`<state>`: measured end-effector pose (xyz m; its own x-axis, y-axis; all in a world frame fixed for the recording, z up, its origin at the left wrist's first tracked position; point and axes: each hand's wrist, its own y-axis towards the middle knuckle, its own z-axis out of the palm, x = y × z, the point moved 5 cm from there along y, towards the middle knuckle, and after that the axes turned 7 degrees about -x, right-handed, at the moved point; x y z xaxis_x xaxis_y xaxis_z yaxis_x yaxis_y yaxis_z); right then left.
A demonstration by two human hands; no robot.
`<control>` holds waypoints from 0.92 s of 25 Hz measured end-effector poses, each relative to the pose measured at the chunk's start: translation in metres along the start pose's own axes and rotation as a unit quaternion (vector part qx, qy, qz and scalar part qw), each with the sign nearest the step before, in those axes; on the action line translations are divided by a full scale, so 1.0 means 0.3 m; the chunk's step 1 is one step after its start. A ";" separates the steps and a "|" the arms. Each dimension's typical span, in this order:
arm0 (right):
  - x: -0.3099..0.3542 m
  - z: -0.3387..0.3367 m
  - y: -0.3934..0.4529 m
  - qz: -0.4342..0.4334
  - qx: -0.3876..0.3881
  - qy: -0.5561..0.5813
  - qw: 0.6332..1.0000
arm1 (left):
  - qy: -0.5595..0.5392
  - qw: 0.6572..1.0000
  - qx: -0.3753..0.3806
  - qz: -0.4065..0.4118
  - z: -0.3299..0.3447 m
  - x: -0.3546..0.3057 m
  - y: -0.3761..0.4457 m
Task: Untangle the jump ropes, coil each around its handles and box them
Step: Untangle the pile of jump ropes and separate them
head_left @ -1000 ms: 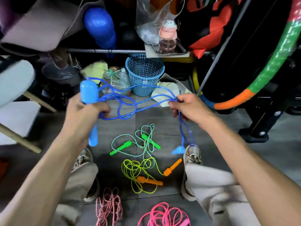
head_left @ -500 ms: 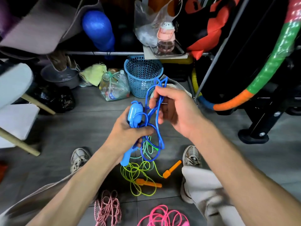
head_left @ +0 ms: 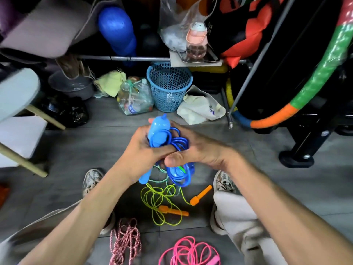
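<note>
Evenly lit from above, bright enough for saturated colour; soft, faint shadows on the grey floor tiles point(head_left: 76, 150). Deep shade under the metal rail point(head_left: 124, 58) at upper centre. Strong wide-angle bending toward the edges, curving the forearms. Motion smear on the pale board point(head_left: 17, 90) at left; mild softness around the blue handle point(head_left: 158, 131).

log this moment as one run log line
step: coiling blue rope | left hand: grips handles | right hand: holds loops | other ropes: on floor
</note>
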<state>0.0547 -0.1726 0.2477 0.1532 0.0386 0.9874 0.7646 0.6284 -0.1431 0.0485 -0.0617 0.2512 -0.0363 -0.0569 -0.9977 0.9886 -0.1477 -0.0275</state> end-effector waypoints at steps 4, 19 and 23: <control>-0.064 0.046 0.044 0.029 -0.037 0.136 0.990 | -0.139 0.986 -0.086 -0.038 -0.016 0.037 -0.006; -0.042 -0.152 0.084 0.067 -0.271 -0.067 0.958 | -0.164 0.982 0.029 -0.093 -0.113 0.039 0.050; -0.045 -0.229 0.064 0.070 -0.363 -0.064 0.927 | -0.100 0.986 -0.112 -0.067 -0.140 0.028 0.060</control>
<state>0.1104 -0.2145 0.2270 0.2426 0.2003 0.9492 0.9698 -0.0759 -0.2318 0.0721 -0.0233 0.2398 -0.1751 -0.2494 -0.9524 0.9796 0.0523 -0.1938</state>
